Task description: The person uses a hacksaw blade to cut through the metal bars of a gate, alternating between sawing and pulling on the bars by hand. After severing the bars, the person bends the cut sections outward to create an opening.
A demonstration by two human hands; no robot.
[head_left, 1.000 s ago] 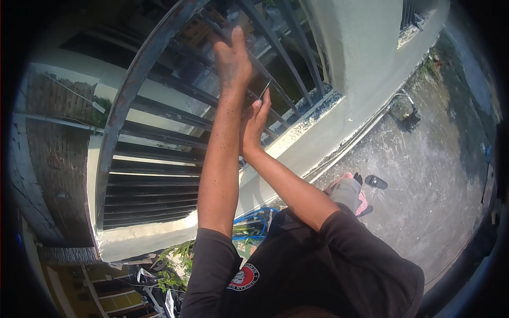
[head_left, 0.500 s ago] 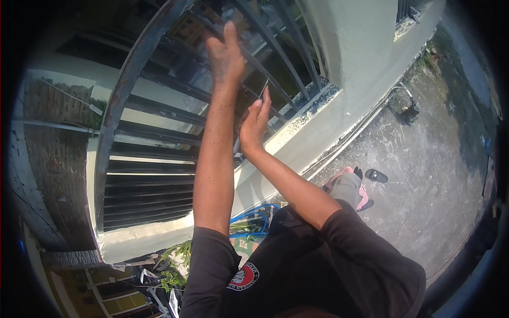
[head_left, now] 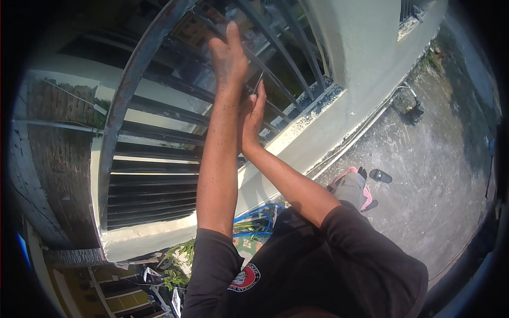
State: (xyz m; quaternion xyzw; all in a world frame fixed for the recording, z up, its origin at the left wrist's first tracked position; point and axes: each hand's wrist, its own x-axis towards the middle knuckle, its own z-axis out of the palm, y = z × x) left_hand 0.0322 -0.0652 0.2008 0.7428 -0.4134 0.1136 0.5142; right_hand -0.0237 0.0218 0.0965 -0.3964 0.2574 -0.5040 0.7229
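Left hand [head_left: 228, 53], right hand [head_left: 253, 114], 1 thin rod [head_left: 258, 83]

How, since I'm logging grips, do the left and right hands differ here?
The left hand reaches higher than the right hand. The left hand is open and flat; the right hand pinches a thin metal tool. Both are up at the metal grille.

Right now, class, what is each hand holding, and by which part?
Right hand pinches a thin metal strip by its lower end; left hand holds nothing.
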